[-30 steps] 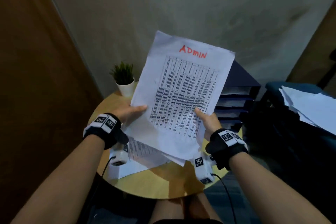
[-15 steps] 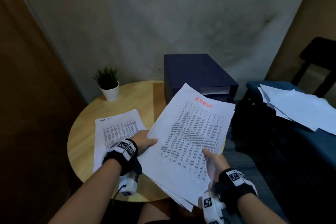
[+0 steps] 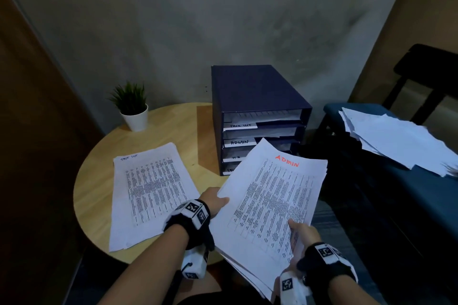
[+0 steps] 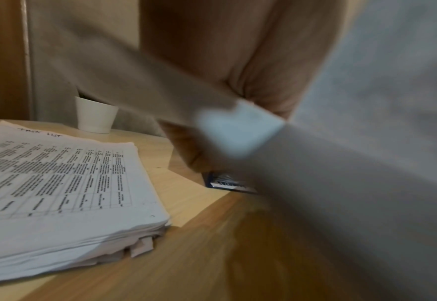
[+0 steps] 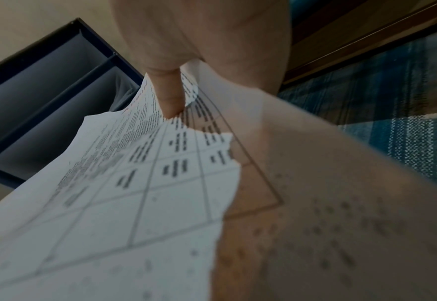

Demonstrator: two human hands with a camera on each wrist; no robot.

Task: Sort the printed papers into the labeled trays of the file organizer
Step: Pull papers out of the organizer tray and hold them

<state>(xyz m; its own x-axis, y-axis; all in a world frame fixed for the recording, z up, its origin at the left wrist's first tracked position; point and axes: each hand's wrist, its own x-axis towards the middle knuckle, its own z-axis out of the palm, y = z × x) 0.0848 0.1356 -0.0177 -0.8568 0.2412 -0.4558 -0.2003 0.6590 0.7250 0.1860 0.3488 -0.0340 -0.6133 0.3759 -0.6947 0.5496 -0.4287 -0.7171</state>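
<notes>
The round table carries the file organizer at 1 o'clock and a "Task list" pile at 9. Over its 4 o'clock edge, the "ADMIN" sheaf is pinched by left hand and right hand

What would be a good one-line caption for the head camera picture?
Both hands hold a paper stack marked ADMIN before a labeled file organizer.
</notes>
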